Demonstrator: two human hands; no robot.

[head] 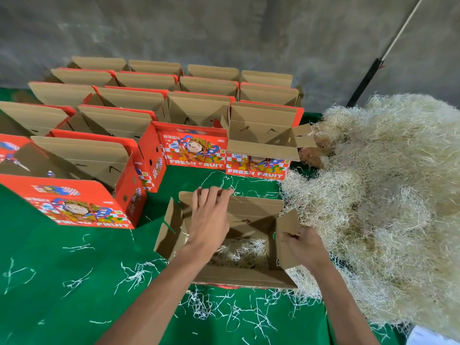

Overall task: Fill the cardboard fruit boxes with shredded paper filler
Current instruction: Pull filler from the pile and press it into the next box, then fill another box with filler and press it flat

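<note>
An open cardboard fruit box stands on the green table right in front of me, with a small wad of pale shredded paper in its bottom. My left hand reaches over the box and its fingers curl on the far flap's edge. My right hand grips the right side flap from outside. A large heap of shredded paper filler lies to the right, touching the box.
Several open red "FRESH FRUIT" boxes stand in rows at the back and left. One box sits close on the left. Loose paper strands litter the green tabletop. A grey wall and a dark pole are behind.
</note>
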